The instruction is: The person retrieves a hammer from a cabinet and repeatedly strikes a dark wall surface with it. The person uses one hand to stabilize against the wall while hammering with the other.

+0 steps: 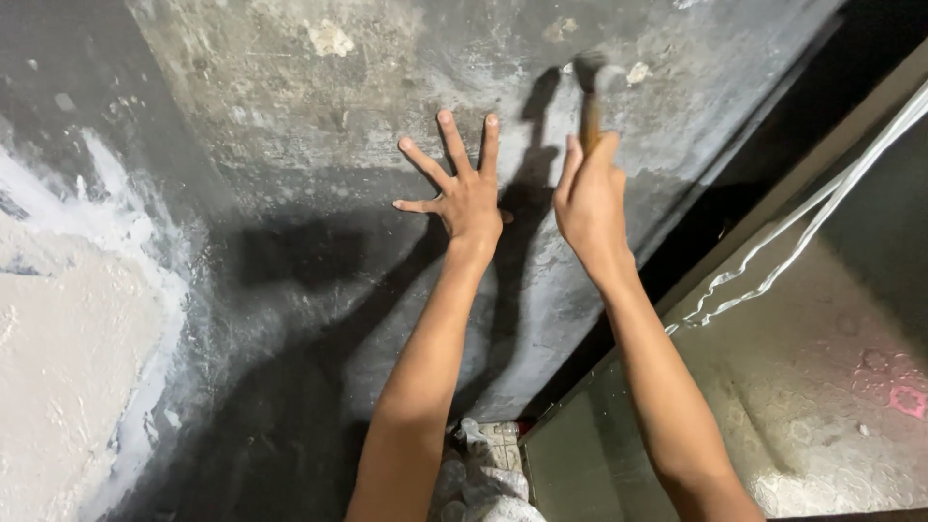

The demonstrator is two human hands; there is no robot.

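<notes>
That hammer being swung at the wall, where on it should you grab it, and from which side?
Grip the hammer on its wooden handle, low down, well away from the metal head. The right hand does just that: it comes from below, fingers wrapped round the shaft, which points up toward the dark wall. The slim straight handle suits a closed fist. The left hand lies flat on the wall, fingers spread.

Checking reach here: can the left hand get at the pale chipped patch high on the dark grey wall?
Probably yes. The left hand lies flat on the dark grey wall, nothing between it and the pale chipped patch above.
</notes>
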